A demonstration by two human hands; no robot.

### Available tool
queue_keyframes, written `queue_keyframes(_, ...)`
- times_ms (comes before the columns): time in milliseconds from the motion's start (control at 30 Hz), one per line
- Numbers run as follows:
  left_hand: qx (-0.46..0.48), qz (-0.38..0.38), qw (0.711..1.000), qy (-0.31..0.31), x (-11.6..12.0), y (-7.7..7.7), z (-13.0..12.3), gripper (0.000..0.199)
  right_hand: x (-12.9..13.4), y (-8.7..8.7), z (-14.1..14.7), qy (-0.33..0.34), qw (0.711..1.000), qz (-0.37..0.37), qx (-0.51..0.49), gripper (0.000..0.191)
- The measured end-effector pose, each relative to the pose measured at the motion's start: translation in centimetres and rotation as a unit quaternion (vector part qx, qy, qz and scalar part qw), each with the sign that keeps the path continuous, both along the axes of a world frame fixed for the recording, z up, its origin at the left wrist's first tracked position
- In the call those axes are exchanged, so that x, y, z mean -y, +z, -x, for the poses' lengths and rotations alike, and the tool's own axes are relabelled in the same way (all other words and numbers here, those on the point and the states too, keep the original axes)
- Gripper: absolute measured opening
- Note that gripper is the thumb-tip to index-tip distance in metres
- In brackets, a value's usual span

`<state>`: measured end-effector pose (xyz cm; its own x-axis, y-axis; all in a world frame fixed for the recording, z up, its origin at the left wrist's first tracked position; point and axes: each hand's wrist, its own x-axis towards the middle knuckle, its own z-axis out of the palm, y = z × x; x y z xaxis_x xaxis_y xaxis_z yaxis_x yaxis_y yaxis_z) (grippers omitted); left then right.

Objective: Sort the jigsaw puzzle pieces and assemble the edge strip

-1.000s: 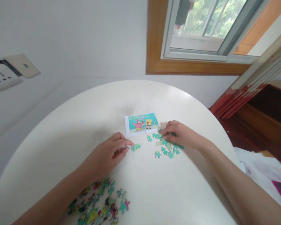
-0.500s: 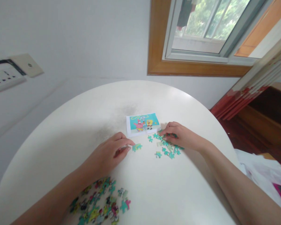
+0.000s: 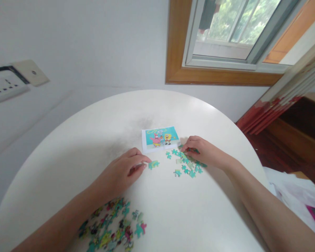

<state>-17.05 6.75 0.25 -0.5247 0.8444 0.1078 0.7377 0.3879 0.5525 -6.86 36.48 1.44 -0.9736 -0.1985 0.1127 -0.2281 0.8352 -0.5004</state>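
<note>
On the round white table, my left hand rests beside a small joined teal and yellow puzzle section, its index fingertip touching the left edge. Thumb and index finger are apart. My right hand is over the upper right of a teal puzzle-piece group, fingers bent down among the pieces; whether a piece is between them is too small to tell. A reference picture card with cartoon figures lies flat just behind both hands.
A larger pile of mixed-colour puzzle pieces lies near the front left, partly under my left forearm. Beyond the table are a wall socket, a wood-framed window, a red and white curtain and white plastic bags.
My right hand has shifted very slightly, its fingertips moving a little to the right over the teal pieces. My left hand has stayed where it was.
</note>
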Motion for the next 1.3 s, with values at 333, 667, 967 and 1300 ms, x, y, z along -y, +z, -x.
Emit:
queue_keyframes(333, -0.006, -0.002, 1.000, -0.001, 0.0, -0.1, 0.1, 0.024, -0.1, 0.0, -0.1, -0.009, 1.000, 0.010, 0.015, 0.024)
queue_keyframes(667, 0.000, 0.001, 1.000, -0.001, 0.1, -0.1, -0.1, 0.024, 0.1, 0.7, -0.4, -0.030, 0.998, 0.028, 0.038, 0.023)
queue_keyframes(967, -0.014, 0.003, 1.000, -0.002, 0.1, 0.0, -0.1, 0.024, 0.1, 0.6, -0.4, -0.019, 0.997, 0.052, 0.054, 0.014)
queue_keyframes(1300, -0.001, -0.005, 1.000, 0.004, 0.1, -0.2, -0.3, 0.024, -0.2, -0.3, -0.4, -0.034, 0.995, 0.080, 0.057, 0.020)
